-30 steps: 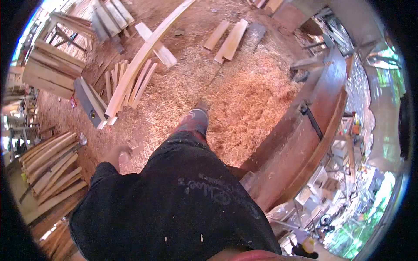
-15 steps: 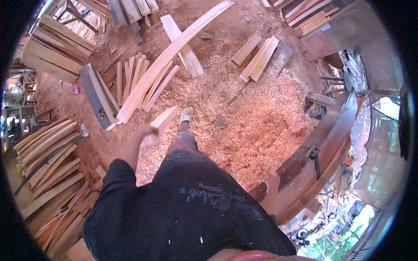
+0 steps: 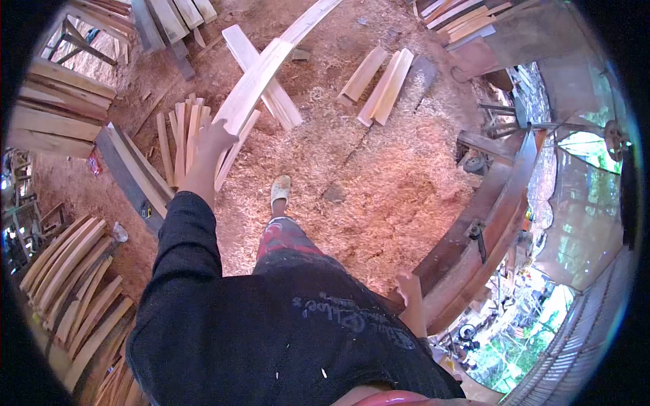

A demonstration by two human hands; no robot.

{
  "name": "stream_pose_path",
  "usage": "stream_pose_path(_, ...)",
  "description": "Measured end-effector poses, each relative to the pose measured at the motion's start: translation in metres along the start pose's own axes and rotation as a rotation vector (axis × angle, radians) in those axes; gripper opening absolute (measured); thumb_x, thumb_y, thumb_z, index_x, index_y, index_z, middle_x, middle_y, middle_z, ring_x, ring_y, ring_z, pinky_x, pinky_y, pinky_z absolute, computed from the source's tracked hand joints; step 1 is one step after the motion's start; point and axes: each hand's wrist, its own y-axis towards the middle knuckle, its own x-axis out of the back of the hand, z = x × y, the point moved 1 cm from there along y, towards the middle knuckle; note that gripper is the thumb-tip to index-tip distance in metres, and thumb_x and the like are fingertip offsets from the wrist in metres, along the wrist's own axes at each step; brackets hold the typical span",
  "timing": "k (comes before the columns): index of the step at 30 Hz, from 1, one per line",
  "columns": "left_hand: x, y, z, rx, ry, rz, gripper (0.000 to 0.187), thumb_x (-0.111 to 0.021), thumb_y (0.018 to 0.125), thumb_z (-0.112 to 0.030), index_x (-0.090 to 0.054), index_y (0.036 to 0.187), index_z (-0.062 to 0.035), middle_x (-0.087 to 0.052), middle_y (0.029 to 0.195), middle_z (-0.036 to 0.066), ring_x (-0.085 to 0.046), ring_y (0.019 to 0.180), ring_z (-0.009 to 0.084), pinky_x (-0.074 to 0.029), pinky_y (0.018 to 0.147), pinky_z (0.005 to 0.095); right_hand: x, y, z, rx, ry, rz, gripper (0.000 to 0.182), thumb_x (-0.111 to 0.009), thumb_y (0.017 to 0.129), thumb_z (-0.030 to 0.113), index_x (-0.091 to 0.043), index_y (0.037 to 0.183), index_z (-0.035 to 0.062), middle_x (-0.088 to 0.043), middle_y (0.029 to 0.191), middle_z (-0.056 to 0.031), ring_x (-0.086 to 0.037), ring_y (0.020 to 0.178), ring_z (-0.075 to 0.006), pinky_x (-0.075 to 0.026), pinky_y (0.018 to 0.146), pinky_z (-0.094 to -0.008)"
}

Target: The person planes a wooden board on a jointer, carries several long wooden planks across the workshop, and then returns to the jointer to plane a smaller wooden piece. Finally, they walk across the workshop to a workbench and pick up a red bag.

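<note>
My left hand point(image 3: 215, 139) is closed around the near end of a pale wooden board point(image 3: 257, 81). The board points up and away, over a long pale plank point(image 3: 308, 21) and across another board point(image 3: 279, 105) on the ground. My right hand point(image 3: 409, 289) is at my side, beside the near end of a dark reddish-brown timber point(image 3: 450, 260). Its fingers look loosely apart with nothing seen in them; whether it touches the timber I cannot tell.
Wood shavings point(image 3: 379, 210) cover the ground around my shoe point(image 3: 281, 188). Narrow boards point(image 3: 181, 139) lean close to my left hand. Curved boards point(image 3: 68, 260) are stacked at the lower left. Two board groups, one nearer the middle point(image 3: 386, 88), lie ahead. A metal clamp point(image 3: 478, 237) sits on the timber.
My left hand has moved up and forward with the board, which now reaches over the long plank. My right hand has shifted slightly left and down. The view has shifted.
</note>
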Motion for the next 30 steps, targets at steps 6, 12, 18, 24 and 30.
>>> stream_pose_path(6, -0.226, -0.010, 0.088, -0.197, -0.159, 0.367, 0.056, -0.071, 0.083, -0.052, -0.071, 0.124, -0.0147, -0.071, 0.122, 0.019, -0.068, 0.115, 0.0374, -0.054, 0.099, 0.0493, -0.030, -0.051, -0.002, -0.224, 0.244, 0.070, 0.017, -0.069, 0.094, 0.020, -0.073, 0.105, 0.0072, -0.070, 0.087, -0.0055, -0.069, 0.077, -0.0175, -0.055, 0.062, -0.0284)
stream_pose_path(12, -0.230, -0.205, 0.052, -0.419, 0.063, 0.645, 0.055, -0.067, 0.085, -0.057, -0.074, 0.119, -0.0139, -0.074, 0.118, 0.019, -0.071, 0.109, 0.0360, -0.055, 0.097, 0.0459, -0.050, -0.002, -0.031, -0.058, 0.256, 0.126, 0.023, -0.070, 0.094, 0.021, -0.072, 0.110, 0.0055, -0.073, 0.092, -0.0091, -0.072, 0.081, -0.0193, -0.060, 0.065, -0.0335)
stream_pose_path(18, -0.246, -0.314, 0.087, -0.198, -0.379, 0.401, 0.049, -0.064, 0.087, -0.050, -0.076, 0.116, -0.0127, -0.076, 0.111, 0.015, -0.072, 0.103, 0.0354, -0.057, 0.093, 0.0443, -0.082, 0.054, -0.076, 0.197, 0.352, 0.266, 0.012, -0.065, 0.095, 0.017, -0.072, 0.097, 0.0075, -0.065, 0.074, -0.0031, -0.065, 0.066, -0.0177, -0.050, 0.052, -0.0311)
stream_pose_path(24, -0.282, -0.426, 0.191, -0.176, -0.201, 0.089, 0.041, -0.061, 0.087, -0.037, -0.077, 0.111, -0.0074, -0.075, 0.110, 0.018, -0.070, 0.106, 0.0383, -0.054, 0.096, 0.0480, -0.116, 0.032, -0.116, 0.737, -0.163, 0.483, 0.023, -0.069, 0.093, 0.011, -0.071, 0.114, 0.0023, -0.072, 0.084, -0.0057, -0.065, 0.063, -0.0168, -0.051, 0.052, -0.0307)
stream_pose_path(30, -0.342, -0.536, 0.265, -0.048, 0.009, 0.473, 0.038, -0.059, 0.093, -0.039, -0.081, 0.101, -0.0083, -0.075, 0.114, 0.017, -0.070, 0.112, 0.0347, -0.054, 0.097, 0.0466, -0.172, 0.025, -0.121, 0.093, 0.155, 0.606, 0.005, -0.067, 0.093, 0.011, -0.066, 0.094, 0.0062, -0.065, 0.075, -0.0037, -0.060, 0.059, -0.0178, -0.048, 0.053, -0.0301)
